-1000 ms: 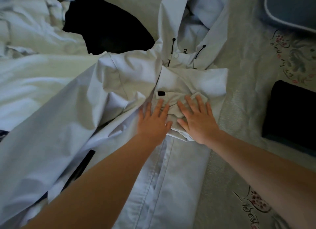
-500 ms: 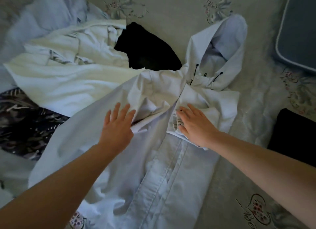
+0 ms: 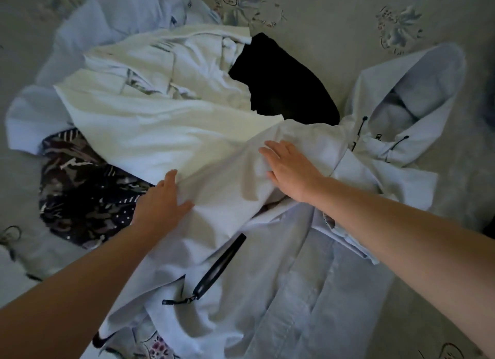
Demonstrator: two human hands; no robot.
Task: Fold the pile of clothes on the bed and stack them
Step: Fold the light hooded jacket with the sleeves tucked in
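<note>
Shifted left off folded sleeve: right hand (image 3: 290, 168) flat, fingers straight, on hooded jacket (image 3: 241, 198); left hand (image 3: 160, 202) flat on sleeve edge.

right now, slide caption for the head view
Both hands, left hand and right hand, flatten a pale hooded jacket on the bed.

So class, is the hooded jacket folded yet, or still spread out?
Spread out: the jacket sprawls across the bed, hood open, both hands flat on it.

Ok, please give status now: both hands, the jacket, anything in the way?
Left hand and right hand open, flat on the hooded jacket. Jacket spread, unfolded. White garment and patterned garment crowd its left side.
</note>
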